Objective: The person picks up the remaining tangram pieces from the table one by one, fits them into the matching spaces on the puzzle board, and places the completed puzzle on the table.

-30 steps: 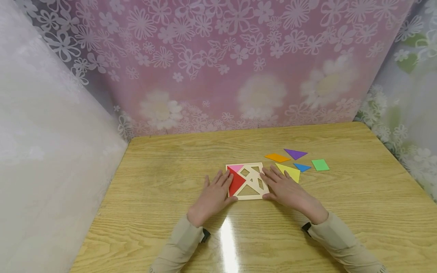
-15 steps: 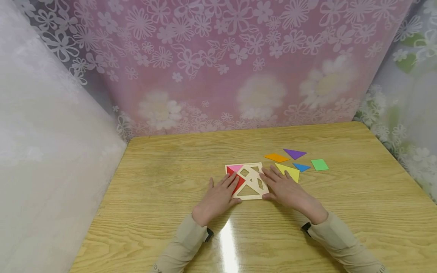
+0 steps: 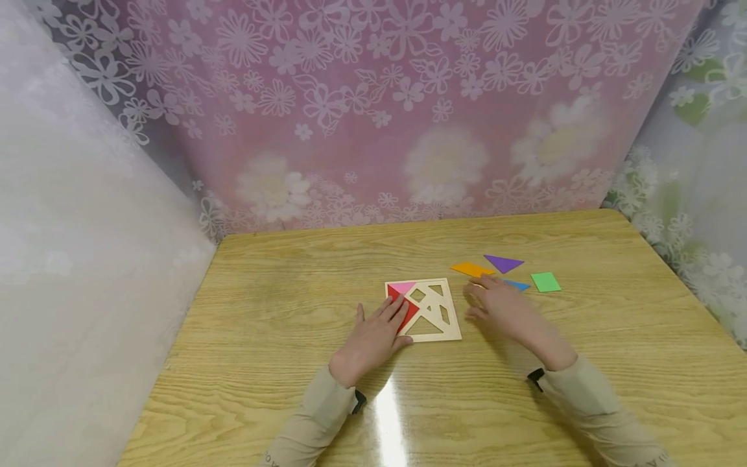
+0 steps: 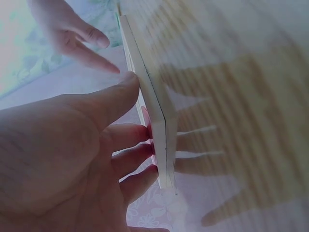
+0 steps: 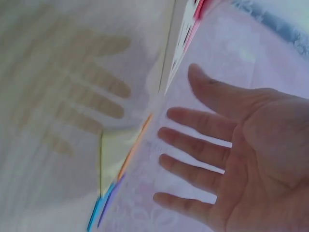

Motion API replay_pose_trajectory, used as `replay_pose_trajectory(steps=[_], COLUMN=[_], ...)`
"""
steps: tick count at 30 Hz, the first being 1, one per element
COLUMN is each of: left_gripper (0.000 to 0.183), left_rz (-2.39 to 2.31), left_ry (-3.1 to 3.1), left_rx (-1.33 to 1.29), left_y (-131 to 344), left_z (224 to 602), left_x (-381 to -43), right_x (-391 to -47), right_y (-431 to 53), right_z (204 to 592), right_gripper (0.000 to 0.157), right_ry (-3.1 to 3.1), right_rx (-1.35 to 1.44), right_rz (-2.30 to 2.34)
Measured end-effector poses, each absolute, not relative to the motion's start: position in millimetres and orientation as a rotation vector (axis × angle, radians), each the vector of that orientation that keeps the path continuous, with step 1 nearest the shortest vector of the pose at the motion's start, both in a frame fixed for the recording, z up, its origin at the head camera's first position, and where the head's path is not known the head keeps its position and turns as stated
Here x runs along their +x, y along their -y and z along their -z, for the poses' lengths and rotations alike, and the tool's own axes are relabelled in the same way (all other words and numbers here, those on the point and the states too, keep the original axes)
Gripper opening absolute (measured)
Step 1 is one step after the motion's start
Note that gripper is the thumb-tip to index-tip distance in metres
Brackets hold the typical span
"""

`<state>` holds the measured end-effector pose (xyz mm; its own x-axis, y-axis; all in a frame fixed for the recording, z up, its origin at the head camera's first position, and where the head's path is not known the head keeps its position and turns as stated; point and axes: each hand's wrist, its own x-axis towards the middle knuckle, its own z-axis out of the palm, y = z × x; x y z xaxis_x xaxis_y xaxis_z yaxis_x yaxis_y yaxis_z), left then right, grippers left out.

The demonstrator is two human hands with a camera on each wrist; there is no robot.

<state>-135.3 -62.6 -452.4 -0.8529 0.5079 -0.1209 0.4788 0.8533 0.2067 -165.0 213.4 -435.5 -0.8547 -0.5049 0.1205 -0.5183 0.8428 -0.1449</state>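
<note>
My left hand (image 3: 373, 337) rests with extended fingers on the red triangle (image 3: 411, 318) in the wooden tangram board (image 3: 449, 334). In the left wrist view, the thumb of my left hand (image 4: 63, 150) touches the board's near edge (image 4: 157, 121). A pink triangle (image 3: 403, 287) sits in the board's upper left corner. My right hand (image 3: 508, 314) hovers right of the board, fingers spread and holding nothing, also seen in the right wrist view. Beneath it the yellow triangle is hidden in the head view, but a pale yellow piece (image 5: 113, 154) shows in the right wrist view.
Beyond my right hand lie an orange parallelogram (image 3: 469, 269), a purple triangle (image 3: 504, 263), a partly covered blue triangle (image 3: 518, 285) and a green square (image 3: 545, 282). The wooden table (image 3: 280, 292) ends at a pink floral curtain (image 3: 373, 143).
My right hand has come off the board's right edge and moved up and right, over the yellow triangle. My left hand slid slightly right on the red triangle, then stayed.
</note>
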Motion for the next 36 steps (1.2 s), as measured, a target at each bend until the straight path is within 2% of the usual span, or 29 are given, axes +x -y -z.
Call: replay_pose_trajectory(steps=[7, 12, 24, 32, 36], left_gripper=[0.069, 0.069, 0.069, 0.069, 0.069], left_rz=[-0.248, -0.219, -0.187, -0.204, -0.219], left_ry=[-2.865, -2.867, -2.87, -2.871, -2.874], left_rx=[0.767, 0.763, 0.763, 0.766, 0.767], left_y=[63.3, 63.2, 61.8, 62.3, 62.6], left_z=[453.9, 455.2, 455.1, 456.1, 456.1], left_x=[-135.6, -134.8, -133.9, -134.3, -134.2], right_x=[-166.0, -167.6, -174.6, -178.4, -182.3], right_y=[-229.9, -235.3, -238.6, -241.9, -242.8], right_z=[434.6, 439.2, 440.4, 440.8, 441.1], right_gripper=[0.047, 0.048, 0.051, 0.055, 0.048], right_ry=[3.006, 2.99, 3.023, 3.103, 3.076], right_rx=[0.592, 0.546, 0.51, 0.421, 0.448], right_rz=[0.009, 0.047, -0.177, -0.502, -0.58])
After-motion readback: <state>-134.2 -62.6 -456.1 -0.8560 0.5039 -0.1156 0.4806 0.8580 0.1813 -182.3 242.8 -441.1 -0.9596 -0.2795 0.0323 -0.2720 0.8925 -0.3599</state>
